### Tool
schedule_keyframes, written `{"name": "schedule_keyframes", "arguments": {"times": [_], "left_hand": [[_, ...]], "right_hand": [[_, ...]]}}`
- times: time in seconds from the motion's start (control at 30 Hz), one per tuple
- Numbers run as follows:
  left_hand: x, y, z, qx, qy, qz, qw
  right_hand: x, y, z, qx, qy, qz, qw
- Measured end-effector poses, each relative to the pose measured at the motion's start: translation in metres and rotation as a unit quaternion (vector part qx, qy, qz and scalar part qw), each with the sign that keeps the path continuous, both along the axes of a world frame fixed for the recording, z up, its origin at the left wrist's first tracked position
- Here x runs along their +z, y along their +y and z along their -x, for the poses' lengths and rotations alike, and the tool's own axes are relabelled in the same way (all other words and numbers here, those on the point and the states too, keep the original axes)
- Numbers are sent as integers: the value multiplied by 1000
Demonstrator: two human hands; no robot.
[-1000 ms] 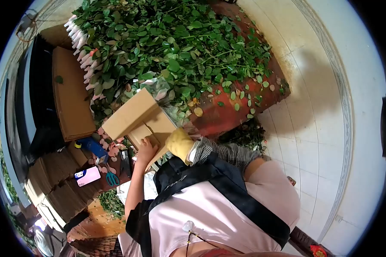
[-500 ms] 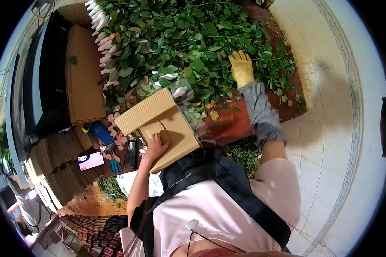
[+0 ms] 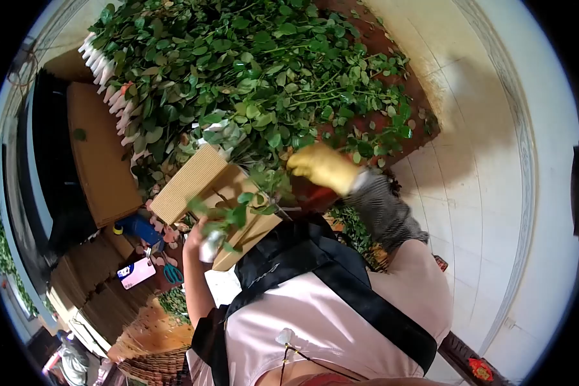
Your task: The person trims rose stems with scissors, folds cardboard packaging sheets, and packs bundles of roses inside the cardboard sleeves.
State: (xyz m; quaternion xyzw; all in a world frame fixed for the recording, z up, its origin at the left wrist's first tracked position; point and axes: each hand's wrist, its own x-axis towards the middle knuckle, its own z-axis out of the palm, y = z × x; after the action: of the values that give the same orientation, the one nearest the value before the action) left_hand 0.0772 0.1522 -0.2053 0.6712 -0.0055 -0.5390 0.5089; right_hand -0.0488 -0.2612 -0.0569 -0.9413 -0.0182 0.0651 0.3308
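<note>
My right hand (image 3: 325, 168), in a yellow glove and blurred by motion, has its fingers closed at the end of a leafy rose stem (image 3: 239, 214). The stem slants down over an opened cardboard box (image 3: 188, 182) in front of me. A whitish wrapped bud (image 3: 211, 247) ends the stem at the lower left, also smeared. Beside that bud, at the box's left edge, is my bare left hand (image 3: 197, 235). Its fingers are mostly hidden behind leaves. Beyond the box lies a thick pile of leafy stems (image 3: 257, 83), with pale wrapped buds (image 3: 117, 106) lined up on its left side.
A large cardboard box (image 3: 100, 154) stands at the left. Stacked cardboard (image 3: 100, 283), a pink card (image 3: 136, 273), teal-handled scissors (image 3: 172, 274) and a blue object (image 3: 141, 230) lie nearer. The red-brown table's corner (image 3: 428, 122) is at the right, above a tiled floor (image 3: 476, 186).
My right hand has come from the pile down and left towards the box, bringing a rose stem across it. My left hand has shifted left off the box flap. The whole view has shifted.
</note>
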Motion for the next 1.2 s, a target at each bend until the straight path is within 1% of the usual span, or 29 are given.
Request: {"name": "schedule_keyframes", "arguments": {"times": [0.03,0.1,0.13,0.17,0.2,0.23,0.27,0.3,0.33,0.37,0.4,0.43,0.5,0.57,0.6,0.63,0.7,0.73,0.8,0.83,0.87,0.9,0.93,0.97,1.03,1.07,1.1,1.17,1.2], "left_hand": [[35,-13,-6,26,88,-13,996],[3,-2,3,-4,53,41,998],[24,-7,5,-107,-63,26,992],[12,-6,14,-96,-75,55,991],[7,-7,26,-75,-107,44,990],[8,-8,38,-58,-134,31,989],[9,-9,42,-110,-277,31,954],[15,-13,46,-105,-292,-3,951],[22,-16,51,-90,-300,-26,949],[29,-20,53,-74,-307,-50,947],[36,-24,54,-73,-307,-49,948],[42,-27,54,-79,-332,-52,939],[44,-29,50,-81,-359,-56,928],[43,-25,50,-172,-466,-127,859],[45,-29,51,-197,-501,-177,824],[48,-31,50,-194,-502,-177,824],[55,-35,49,-236,-369,-274,856],[54,-37,49,-231,-369,-273,858],[52,-32,52,-191,-425,-184,865],[50,-31,53,-164,-449,-145,866],[49,-32,53,-164,-475,-139,853],[49,-32,52,-164,-501,-133,839],[48,-29,53,-161,-504,-135,838],[46,-28,51,-161,-509,-130,835],[45,-31,53,-148,-512,-129,836],[46,-30,54,-152,-506,-128,839],[48,-30,52,-159,-504,-125,840],[44,-30,50,-169,-526,-113,826],[47,-31,50,-183,-537,-127,814]], "right_hand": [[-43,9,9,-14,82,15,996],[-123,20,38,-53,39,66,996],[-137,17,42,-54,37,65,996],[-147,12,45,-17,69,73,995],[-151,7,45,20,102,80,991],[-140,3,42,-5,149,26,988],[-127,-4,36,-11,154,-32,988],[-111,-15,24,-15,155,-86,984],[-92,-18,9,-84,56,-97,990],[-73,-20,-10,-150,-44,-106,982],[-56,-30,-32,-190,-48,-9,981],[-48,-43,-53,-226,-53,89,969],[-59,-61,-80,-257,-119,279,918],[-131,-99,-103,-234,-37,328,914],[-124,-101,-113,-212,8,295,932],[-118,-99,-118,-210,6,297,931],[-95,-91,-126,-229,-136,344,901],[-85,-89,-128,-235,-247,333,879],[-25,-73,-127,-229,-316,306,869],[-12,-70,-124,-224,-341,302,861],[-17,-72,-123,-221,-342,302,862],[-27,-77,-123,-212,-174,313,909],[-29,-77,-123,-197,-2,314,929],[-34,-73,-121,-195,-8,313,929],[-36,-57,-114,-198,-161,217,942],[-53,-50,-114,-203,-253,187,927],[-60,-40,-107,-222,-174,134,950],[-88,-23,-97,-253,-136,88,954],[-85,-15,-98,-257,-127,129,949]]}}
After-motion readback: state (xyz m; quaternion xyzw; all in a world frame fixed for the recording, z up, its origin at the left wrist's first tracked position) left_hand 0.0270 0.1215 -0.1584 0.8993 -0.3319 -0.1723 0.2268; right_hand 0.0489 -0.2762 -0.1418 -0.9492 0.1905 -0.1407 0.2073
